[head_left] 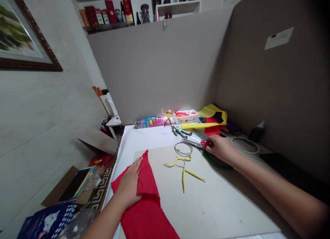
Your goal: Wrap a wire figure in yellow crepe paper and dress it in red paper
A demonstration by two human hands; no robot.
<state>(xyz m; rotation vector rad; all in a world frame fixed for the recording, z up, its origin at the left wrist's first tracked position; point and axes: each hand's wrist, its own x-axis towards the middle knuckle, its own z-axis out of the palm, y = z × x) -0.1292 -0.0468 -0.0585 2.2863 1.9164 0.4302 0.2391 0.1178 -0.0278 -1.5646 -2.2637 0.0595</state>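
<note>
Bare forearms [288, 197] reach in from the lower edge of the view. Fingers of the left hand [129, 184] are spread and flat, only pressing on red crepe paper [145, 211], not gripping it. Fingers of the right hand [221, 148] are closed around the red handle of scissors [193, 140], whose steel blades point to the left. Just beyond those blades lie a silver foil figure [181, 131] and a wire ring [183, 149]; a yellow pipe-cleaner figure [183, 165] lies between both hands on a grey board [219, 208]. If the right hand swings left carelessly, the blades could catch the foil figure; pressing sideways could make the paper slide or tear.
</note>
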